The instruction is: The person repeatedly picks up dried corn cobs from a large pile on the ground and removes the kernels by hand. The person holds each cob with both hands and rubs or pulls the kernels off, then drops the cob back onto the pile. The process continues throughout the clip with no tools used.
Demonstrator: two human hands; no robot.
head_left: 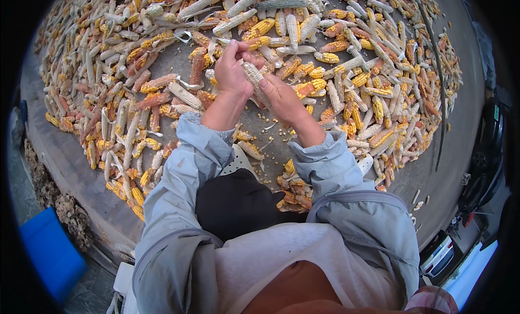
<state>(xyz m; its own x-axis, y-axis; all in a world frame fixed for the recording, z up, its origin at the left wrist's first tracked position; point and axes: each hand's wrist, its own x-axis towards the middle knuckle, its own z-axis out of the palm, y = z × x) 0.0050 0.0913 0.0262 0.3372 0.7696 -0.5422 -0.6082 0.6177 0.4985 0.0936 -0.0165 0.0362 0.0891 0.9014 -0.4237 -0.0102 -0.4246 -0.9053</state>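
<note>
Both of my hands hold one pale, mostly stripped corn cob above the ground. My left hand grips its upper end, fingers curled around the tip. My right hand wraps the lower part, thumb pressed on the cob. Loose yellow kernels lie scattered on the grey ground below the hands. My grey sleeves come up from the lower edge.
A wide heap of corn cobs, some yellow, some bare and reddish, spreads over the concrete ground around me. A long thin stick lies at the right. A blue object sits lower left; vehicles stand lower right.
</note>
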